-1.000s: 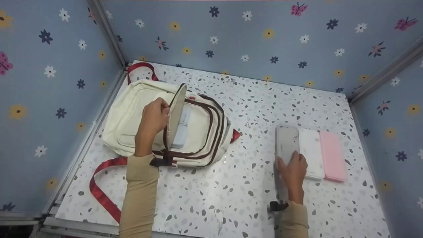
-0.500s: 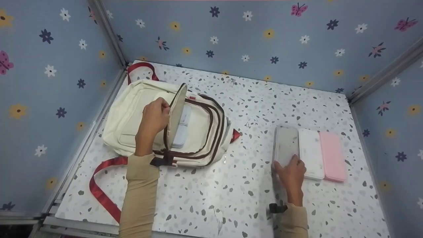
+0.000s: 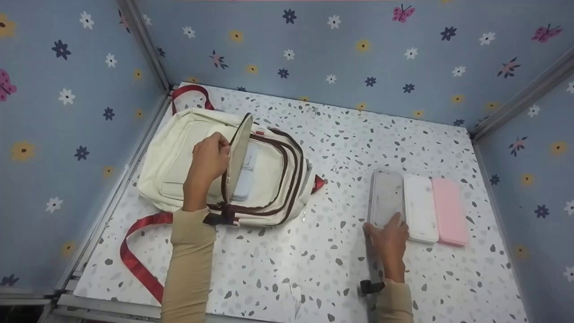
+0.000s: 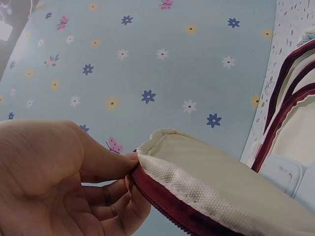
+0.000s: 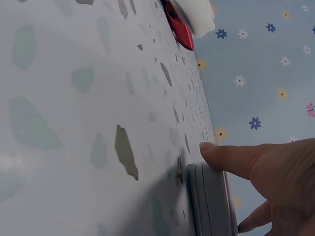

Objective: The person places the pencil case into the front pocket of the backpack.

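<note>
A cream backpack (image 3: 179, 148) with brown zip trim lies at the left of the speckled table (image 3: 291, 251). My left hand (image 3: 210, 158) pinches its raised front flap (image 3: 237, 157) and holds the pocket open; the left wrist view shows the flap's edge (image 4: 206, 182) between thumb and fingers of that hand (image 4: 64, 182). A pale case (image 3: 246, 177) lies inside the pocket. My right hand (image 3: 388, 232) grips the near end of a grey case (image 3: 385, 195), thumb on its left side. In the right wrist view the thumb (image 5: 231, 157) hooks over the grey case's edge (image 5: 211, 201).
A white case (image 3: 420, 207) and a pink case (image 3: 450, 211) lie side by side right of the grey one. Red straps (image 3: 134, 255) trail from the backpack toward the near-left edge. Flower-patterned blue walls (image 3: 358, 49) close in the table on three sides.
My right hand has slid back along the grey case to its near end, with the thumb now on its left side. The left hand still holds the flap.
</note>
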